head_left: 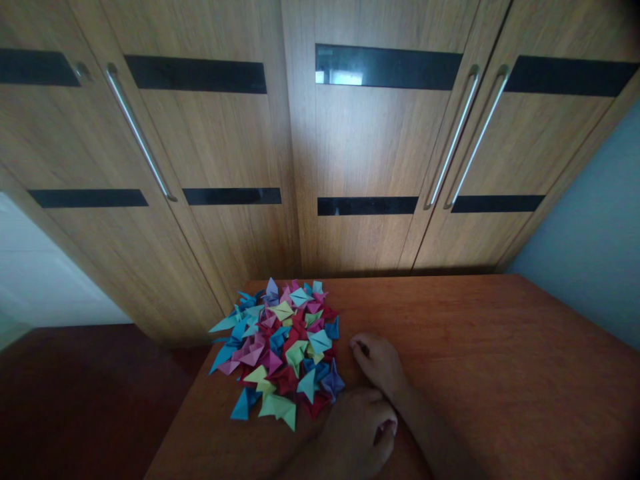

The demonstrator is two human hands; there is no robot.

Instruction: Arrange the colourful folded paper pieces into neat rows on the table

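A heap of folded paper cranes (285, 347) in blue, pink, red, yellow, green and purple lies on the left part of the reddish-brown wooden table (480, 347). My left hand (361, 427) rests at the near right edge of the heap, closed in a loose fist, beside a purple crane (333, 381) and a red crane (316, 405). Just beyond it, my right hand (379, 360) lies on the tabletop to the right of the heap, its fingers curled in. No object shows in either fist.
Behind the table stands a wooden wardrobe (370, 147) with black strips and long metal handles (453, 137). A pale blue wall (590, 220) is on the right. To the left of the table lies a dark reddish floor (100, 400), with a white panel (50, 267) beyond it.
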